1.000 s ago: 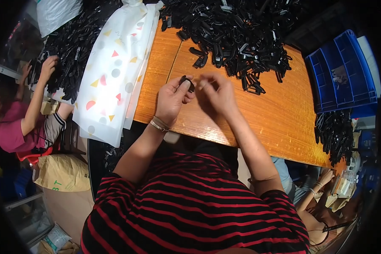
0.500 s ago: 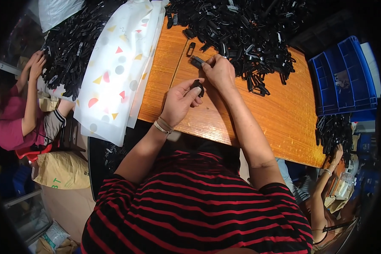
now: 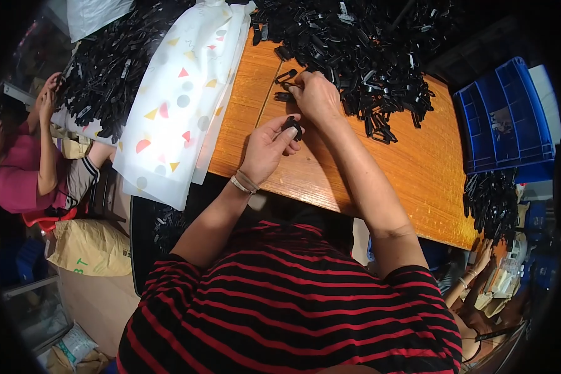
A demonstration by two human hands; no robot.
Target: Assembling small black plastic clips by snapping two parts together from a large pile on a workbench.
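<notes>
At the far left another person in a pink top [image 3: 9,181] sits beside a second heap of black parts [image 3: 106,68] and lifts both hands to it. Next comes a white sheet with coloured shapes [image 3: 174,106], draped over the edge of the wooden counter [image 3: 411,168].

The left hand [image 3: 265,149] rests low over the counter with its fingers [image 3: 288,136] closed on a small black clip piece [image 3: 291,126], pinched between thumb and forefinger and held clear of the wood. Just above it, the right hand [image 3: 318,96] stretches forward to the near edge of the big pile of black clip parts [image 3: 361,56]; its fingers are drawn together on loose pieces there, though whether they actually grip one I cannot tell. Two loose black pieces [image 3: 285,87] lie on the bare wood just beside that hand.

As a judgement, the work looks far from finished — the pile fills most of the far side of the counter, while only the one piece in the left hand shows as being handled, and no stack of finished pieces is clearly visible near the hands. To the right a blue compartment tray [image 3: 508,118] sits at the counter's end, holding very little as far as can be seen, with another dark bunch of parts [image 3: 489,199] below it.
</notes>
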